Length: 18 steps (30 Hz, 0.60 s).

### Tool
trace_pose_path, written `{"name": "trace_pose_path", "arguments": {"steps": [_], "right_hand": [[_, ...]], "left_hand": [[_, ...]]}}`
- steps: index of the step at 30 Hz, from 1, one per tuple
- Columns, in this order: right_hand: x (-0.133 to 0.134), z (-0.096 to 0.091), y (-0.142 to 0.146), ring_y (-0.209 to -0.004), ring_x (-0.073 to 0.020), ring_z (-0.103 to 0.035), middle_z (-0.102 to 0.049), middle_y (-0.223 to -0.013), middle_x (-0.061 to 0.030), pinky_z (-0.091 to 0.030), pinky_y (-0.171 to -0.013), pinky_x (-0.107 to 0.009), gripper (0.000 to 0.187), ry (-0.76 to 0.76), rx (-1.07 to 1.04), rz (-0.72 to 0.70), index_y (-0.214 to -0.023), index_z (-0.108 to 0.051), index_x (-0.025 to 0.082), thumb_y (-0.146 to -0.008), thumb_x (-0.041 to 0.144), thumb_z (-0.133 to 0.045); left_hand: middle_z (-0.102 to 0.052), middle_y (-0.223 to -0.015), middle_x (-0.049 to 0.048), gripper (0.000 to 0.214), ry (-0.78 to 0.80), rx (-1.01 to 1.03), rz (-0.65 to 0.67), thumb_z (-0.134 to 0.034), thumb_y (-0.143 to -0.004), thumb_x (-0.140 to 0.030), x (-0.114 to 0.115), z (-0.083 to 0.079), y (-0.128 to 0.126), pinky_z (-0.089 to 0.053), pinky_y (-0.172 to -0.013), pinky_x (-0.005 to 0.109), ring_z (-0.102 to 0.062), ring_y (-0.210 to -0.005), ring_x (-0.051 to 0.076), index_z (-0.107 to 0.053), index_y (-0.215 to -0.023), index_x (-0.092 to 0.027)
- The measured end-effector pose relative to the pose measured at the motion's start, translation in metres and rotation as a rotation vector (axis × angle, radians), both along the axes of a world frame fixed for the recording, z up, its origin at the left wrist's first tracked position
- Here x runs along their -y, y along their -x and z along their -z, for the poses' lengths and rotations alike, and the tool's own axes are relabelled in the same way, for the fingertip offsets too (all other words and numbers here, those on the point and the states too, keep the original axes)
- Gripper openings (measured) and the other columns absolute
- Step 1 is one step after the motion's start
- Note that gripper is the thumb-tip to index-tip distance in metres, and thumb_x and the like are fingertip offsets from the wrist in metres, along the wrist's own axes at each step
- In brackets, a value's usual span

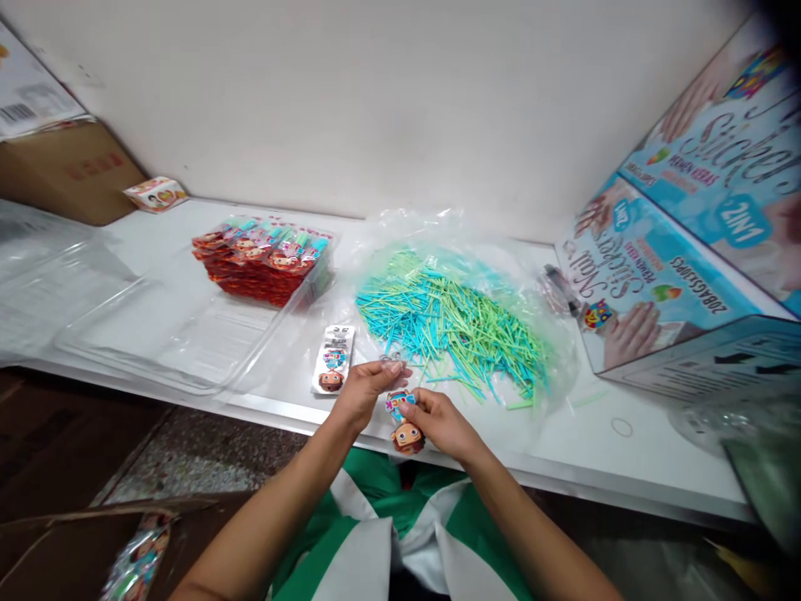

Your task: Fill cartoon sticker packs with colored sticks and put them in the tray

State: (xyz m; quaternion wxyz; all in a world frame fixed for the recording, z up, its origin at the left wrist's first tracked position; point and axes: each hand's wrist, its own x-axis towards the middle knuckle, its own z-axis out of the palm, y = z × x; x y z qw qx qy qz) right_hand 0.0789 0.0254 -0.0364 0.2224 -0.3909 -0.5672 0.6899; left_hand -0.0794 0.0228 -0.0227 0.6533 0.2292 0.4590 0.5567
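Observation:
Both of my hands are close together over the front edge of the table. My right hand (pixel 444 421) pinches a cartoon-printed card (pixel 408 434), thumb on its face, with the printed head pointing toward me. My left hand (pixel 369 386) has its fingers closed at the card's far end, where two small round marks show just past the fingertips. Left of my hands lies a small stack of similar white cards (pixel 334 361). Beyond them, a heap of short green and blue plastic sticks (pixel 450 321) spreads over a clear plastic bag (pixel 431 225).
Red-edged packets (pixel 263 259) are piled in a clear tray at left, near an empty clear plastic tray (pixel 181 334). Printed nail sticker boxes (pixel 663 284) stand at right. A brown carton (pixel 68 171) and small box (pixel 156 194) sit back left against the wall.

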Motion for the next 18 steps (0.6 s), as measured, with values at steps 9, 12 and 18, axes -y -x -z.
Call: {"name": "trace_pose_path", "arguments": {"steps": [9, 12, 18], "right_hand": [[0.000, 0.011, -0.004, -0.060, -0.0129, -0.052, -0.054, -0.064, 0.0017, -0.040, -0.053, -0.024, 0.032, -0.076, 0.066, 0.019, -0.074, -0.052, 0.018, -0.078, 0.050, -0.055], [0.000, 0.015, -0.002, -0.059, -0.0122, -0.052, -0.056, -0.066, 0.0011, -0.040, -0.053, -0.024, 0.031, -0.044, 0.058, 0.019, -0.075, -0.052, 0.017, -0.080, 0.048, -0.054], [-0.008, 0.016, -0.006, -0.057, -0.0116, -0.053, -0.057, -0.064, 0.0009, -0.040, -0.052, -0.023, 0.037, -0.148, 0.113, -0.024, -0.074, -0.054, 0.016, -0.083, 0.051, -0.047]], "left_hand": [[-0.070, -0.082, 0.0094, 0.019, 0.047, 0.175, -0.046, -0.074, -0.066, -0.023, 0.001, 0.012, -0.013, -0.047, -0.081, 0.031, -0.065, -0.077, 0.018, -0.068, -0.078, -0.010], [-0.069, -0.091, 0.0129, 0.024, 0.079, 0.236, 0.006, -0.071, -0.070, -0.028, 0.002, 0.009, -0.013, -0.047, -0.081, 0.034, -0.066, -0.080, 0.021, -0.067, -0.085, -0.010], [-0.070, -0.085, 0.0137, 0.027, 0.098, 0.184, 0.006, -0.073, -0.067, -0.026, 0.001, 0.011, -0.012, -0.048, -0.079, 0.031, -0.066, -0.078, 0.020, -0.068, -0.084, -0.006]]}}
